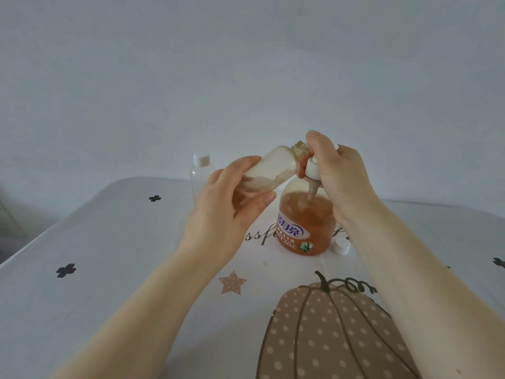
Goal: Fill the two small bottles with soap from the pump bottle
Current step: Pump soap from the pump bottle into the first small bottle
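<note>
My left hand (pixel 229 203) grips a small clear bottle (pixel 273 168), tilted with its open neck up and to the right, against the pump's nozzle. Foamy pale soap fills much of it. My right hand (pixel 338 173) is closed over the white pump head (pixel 313 168) of the orange soap pump bottle (pixel 306 225), which stands on the table. A second small clear bottle (pixel 200 173) with a white cap stands upright behind my left hand and looks empty. A loose white cap (pixel 341 246) lies on the table to the right of the pump bottle.
The table (pixel 109 255) wears a white cloth printed with black clovers, a star and a dotted pumpkin. Its left edge runs diagonally at the lower left. A plain pale wall rises behind.
</note>
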